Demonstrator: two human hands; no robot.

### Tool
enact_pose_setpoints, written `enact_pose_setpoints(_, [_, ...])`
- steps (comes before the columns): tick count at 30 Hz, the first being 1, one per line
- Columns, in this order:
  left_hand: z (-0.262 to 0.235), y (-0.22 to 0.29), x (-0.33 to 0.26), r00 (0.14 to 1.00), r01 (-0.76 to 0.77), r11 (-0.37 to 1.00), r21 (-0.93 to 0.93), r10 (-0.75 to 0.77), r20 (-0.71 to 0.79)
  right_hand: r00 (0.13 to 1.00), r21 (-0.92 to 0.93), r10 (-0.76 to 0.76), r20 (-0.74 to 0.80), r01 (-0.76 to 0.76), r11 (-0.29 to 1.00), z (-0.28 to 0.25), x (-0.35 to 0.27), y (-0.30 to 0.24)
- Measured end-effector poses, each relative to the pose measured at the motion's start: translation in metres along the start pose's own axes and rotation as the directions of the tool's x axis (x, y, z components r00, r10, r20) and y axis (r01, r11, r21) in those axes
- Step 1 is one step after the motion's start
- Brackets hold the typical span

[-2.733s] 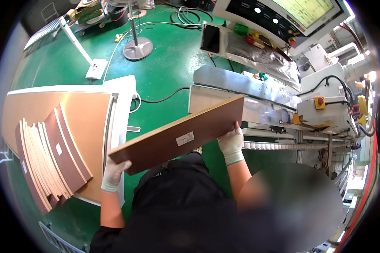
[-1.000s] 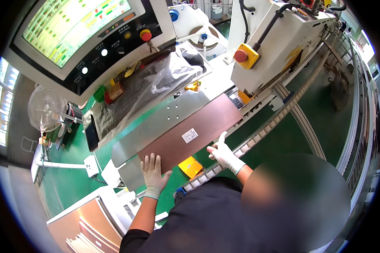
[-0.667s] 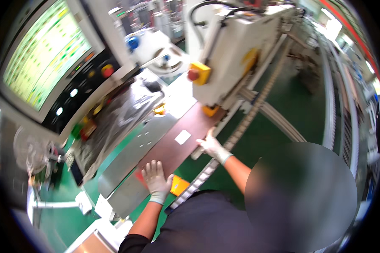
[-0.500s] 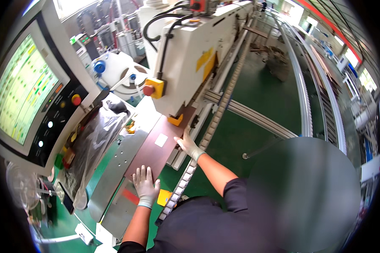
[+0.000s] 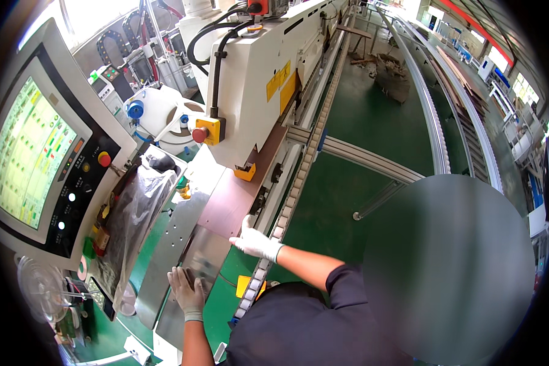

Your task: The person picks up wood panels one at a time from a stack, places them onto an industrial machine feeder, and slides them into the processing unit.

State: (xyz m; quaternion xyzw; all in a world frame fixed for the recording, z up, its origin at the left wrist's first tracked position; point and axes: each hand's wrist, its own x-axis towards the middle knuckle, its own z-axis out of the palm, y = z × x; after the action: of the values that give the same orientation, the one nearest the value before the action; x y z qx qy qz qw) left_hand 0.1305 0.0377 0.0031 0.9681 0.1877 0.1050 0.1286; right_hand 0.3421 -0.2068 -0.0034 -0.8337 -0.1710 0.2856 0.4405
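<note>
A reddish-brown panel lies flat on the metal infeed table, its far part running in under the white machine. At the panel's near right corner is my right hand, in a pale glove, thumb raised and fingers stretched toward the corner; whether they touch it I cannot tell. My left hand, also gloved, rests on the bare metal nearer to me, fingers extended and apart from the panel. Neither hand holds anything.
A control screen with buttons stands at the left, above a plastic-covered tray. A red stop button sits on the machine's near end. Along the right side runs a roller track. A cross rail spans the green floor.
The panel has slid farther under the machine, and its white label is out of sight. My left hand has come off the panel onto the metal. My right hand has shifted to the near corner.
</note>
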Motion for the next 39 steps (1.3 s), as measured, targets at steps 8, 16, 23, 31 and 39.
enact_pose_setpoints(8, [-0.009,0.008,0.001,0.999,0.028,0.998,0.047,-0.030,0.027,0.989,0.046,0.114,-0.093,-0.110,0.993,-0.078,0.022,-0.015])
enact_pose_setpoints(16, [-0.022,-0.006,-0.061,0.983,-0.085,0.994,0.072,0.071,0.172,0.976,-0.293,-0.214,-0.049,0.191,0.937,0.027,-0.060,-0.025])
enact_pose_setpoints(23, [-0.062,-0.076,-0.195,0.994,0.102,0.995,0.020,-0.102,0.045,0.862,-0.389,-0.333,0.382,0.476,0.789,0.139,-0.121,-0.079])
enact_pose_setpoints(31, [-0.104,-0.177,-0.401,0.505,0.776,0.596,-0.206,-0.784,-0.361,0.873,-0.549,-0.388,0.296,0.488,0.679,0.191,-0.101,-0.036])
enact_pose_setpoints(39, [-0.136,-0.203,-0.670,-0.204,0.978,-0.157,-0.140,-0.865,-0.458,0.893,-0.609,-0.348,0.286,0.449,0.654,0.200,-0.137,-0.072])
